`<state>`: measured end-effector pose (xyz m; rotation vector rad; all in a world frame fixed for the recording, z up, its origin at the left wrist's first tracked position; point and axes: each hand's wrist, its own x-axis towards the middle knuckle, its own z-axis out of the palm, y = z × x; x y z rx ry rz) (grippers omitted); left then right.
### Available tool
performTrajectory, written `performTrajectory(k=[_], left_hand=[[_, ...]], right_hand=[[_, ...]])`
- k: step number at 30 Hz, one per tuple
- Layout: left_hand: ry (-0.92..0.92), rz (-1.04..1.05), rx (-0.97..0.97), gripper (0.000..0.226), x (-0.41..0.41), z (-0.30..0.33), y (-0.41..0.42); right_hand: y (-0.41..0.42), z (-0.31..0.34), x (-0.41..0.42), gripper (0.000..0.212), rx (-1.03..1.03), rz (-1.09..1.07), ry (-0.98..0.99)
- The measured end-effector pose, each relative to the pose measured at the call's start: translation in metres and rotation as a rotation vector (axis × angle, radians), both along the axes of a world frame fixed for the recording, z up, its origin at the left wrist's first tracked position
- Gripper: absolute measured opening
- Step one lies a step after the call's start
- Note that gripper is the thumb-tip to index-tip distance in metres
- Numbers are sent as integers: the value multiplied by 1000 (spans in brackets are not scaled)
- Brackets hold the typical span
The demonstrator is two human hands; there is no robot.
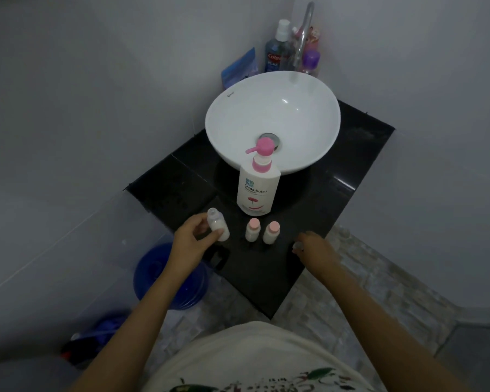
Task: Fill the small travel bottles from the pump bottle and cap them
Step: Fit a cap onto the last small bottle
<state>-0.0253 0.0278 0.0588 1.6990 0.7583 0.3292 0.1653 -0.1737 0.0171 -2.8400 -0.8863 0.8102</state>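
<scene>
An uncapped, clear, milky-filled small travel bottle (217,225) is gripped by the left hand (191,239) over the black counter (348,199). A small blurred cap-like object (297,245) is pinched by the right hand (316,251); its identity cannot be told.

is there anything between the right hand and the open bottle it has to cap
Yes. The two capped bottles stand on the counter between the right hand and the uncapped bottle that the left hand holds. Passing above them looks clear.
</scene>
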Motion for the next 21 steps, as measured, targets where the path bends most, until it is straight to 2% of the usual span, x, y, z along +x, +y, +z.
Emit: performTrajectory(k=[3, 7, 14, 17, 21], left_hand=[[-39, -21, 12, 35, -3, 16, -7], [-91, -55, 9, 37, -2, 39, -17], [-226, -107, -64, 33, 10, 70, -41], [-186, -175, -47, 35, 11, 72, -49], [-187, -237, -51, 34, 10, 74, -60]], right_hand=[[1, 6, 0, 22, 127, -114, 29], [-4, 43, -5, 24, 528, -321, 80], [-9, 150, -33, 26, 989, -340, 321], [-11, 172, -47, 28, 1081, -304, 341], [-12, 173, -53, 30, 1075, -242, 310]])
